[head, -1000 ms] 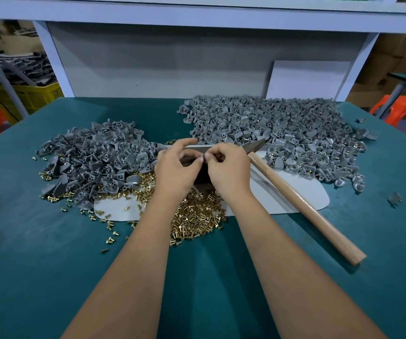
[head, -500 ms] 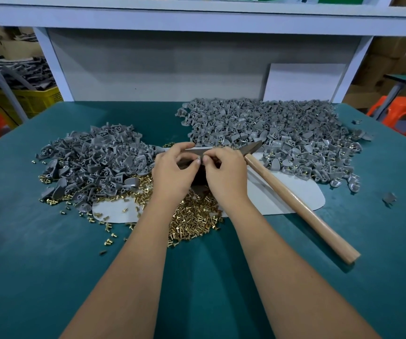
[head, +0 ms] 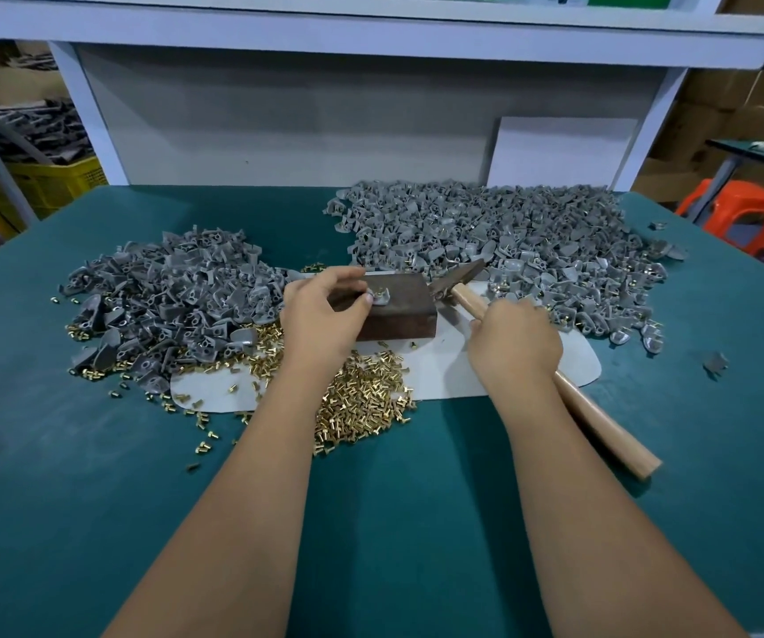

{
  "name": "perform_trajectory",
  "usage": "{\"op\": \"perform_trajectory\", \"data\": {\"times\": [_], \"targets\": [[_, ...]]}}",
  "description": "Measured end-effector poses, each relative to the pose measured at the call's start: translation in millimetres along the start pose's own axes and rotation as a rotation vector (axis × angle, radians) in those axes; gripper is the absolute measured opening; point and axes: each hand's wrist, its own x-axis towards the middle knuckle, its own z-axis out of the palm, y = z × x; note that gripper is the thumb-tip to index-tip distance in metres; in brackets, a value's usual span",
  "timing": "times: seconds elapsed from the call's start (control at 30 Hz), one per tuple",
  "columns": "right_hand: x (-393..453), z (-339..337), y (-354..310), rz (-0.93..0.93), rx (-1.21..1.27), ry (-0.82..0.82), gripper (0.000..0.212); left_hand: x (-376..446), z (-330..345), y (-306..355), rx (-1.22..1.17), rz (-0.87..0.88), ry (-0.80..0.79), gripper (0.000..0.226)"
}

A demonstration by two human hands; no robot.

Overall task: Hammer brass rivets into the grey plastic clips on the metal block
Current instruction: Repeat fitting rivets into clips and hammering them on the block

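A brown metal block point(head: 400, 315) stands at the table's centre. One grey plastic clip point(head: 382, 296) with a brass rivet in it lies on the block's top. My left hand point(head: 324, 315) pinches that clip between thumb and fingers. My right hand point(head: 515, 343) lies over the wooden handle of the hammer point(head: 601, 416), fingers curled round it just behind the head point(head: 456, 278). Loose brass rivets point(head: 361, 402) are heaped in front of the block.
A pile of grey clips point(head: 168, 297) lies at the left and a larger pile with rivets in them point(head: 509, 241) at the back right. A white sheet point(head: 439, 370) lies under the block on the green table point(head: 370, 522). A white panel point(head: 559, 149) leans behind.
My right hand left the clip and moved right onto the hammer handle. The block and clip are now uncovered; my left hand stays on the clip.
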Motion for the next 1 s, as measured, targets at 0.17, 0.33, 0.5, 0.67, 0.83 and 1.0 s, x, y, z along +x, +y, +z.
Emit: {"op": "perform_trajectory", "data": {"times": [0.17, 0.33, 0.5, 0.67, 0.83, 1.0], "targets": [[4, -15, -4, 0.07, 0.103, 0.087, 0.02, -6, 1, 5, 0.163, -0.004, 0.053, 0.011], [-4, -49, -12, -0.047, 0.479, 0.09, 0.025, -7, 3, 10, 0.291, 0.003, 0.072, 0.007], [-6, -72, -29, -0.165, 0.482, -0.024, 0.038, -8, 4, 11, 0.3, -0.027, 0.102, 0.009], [-6, -76, -36, -0.226, 0.303, -0.103, 0.038, -8, 4, 12, 0.322, -0.033, 0.103, 0.014], [-3, -81, -38, -0.2, 0.347, -0.038, 0.038, -7, 4, 12, 0.308, -0.062, 0.093, 0.013], [-6, -77, -36, -0.21, 0.231, -0.101, 0.038, -8, 4, 11, 0.31, -0.056, 0.092, 0.013]]}}
